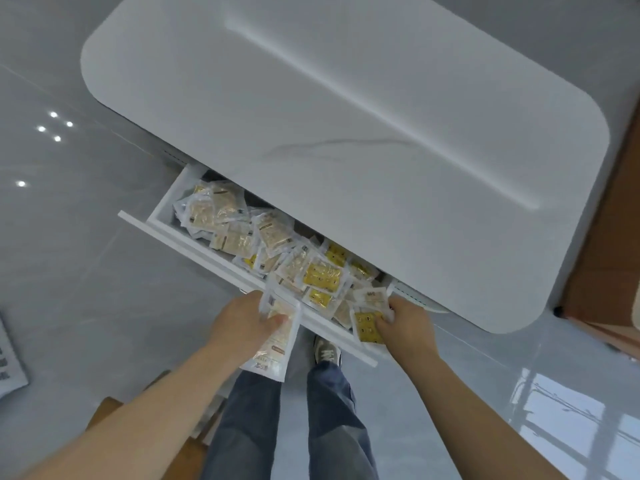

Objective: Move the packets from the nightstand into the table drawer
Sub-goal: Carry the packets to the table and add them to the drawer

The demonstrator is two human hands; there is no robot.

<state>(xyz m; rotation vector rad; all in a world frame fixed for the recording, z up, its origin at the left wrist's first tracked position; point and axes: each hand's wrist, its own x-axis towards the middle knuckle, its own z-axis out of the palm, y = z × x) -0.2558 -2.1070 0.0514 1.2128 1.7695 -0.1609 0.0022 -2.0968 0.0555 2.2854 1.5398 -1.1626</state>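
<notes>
head view: under the white rounded table (346, 116) a white drawer (194, 244) stands open, heaped with clear-wrapped yellow and beige packets (277, 251). the left hand (242, 320) grips a long beige packet (277, 344) over the drawer's near front edge. the right hand (408, 323) pinches a yellow packet (367, 327) at the drawer's right end.

Illumination was bright, even and diffuse. The glossy floor (69, 271) carried glare — small ceiling-lamp spots at left, a window reflection at lower right. The table top (311, 116) showed a soft sheen. Wide-angle distortion bent the edges; detail was slightly soft.
</notes>
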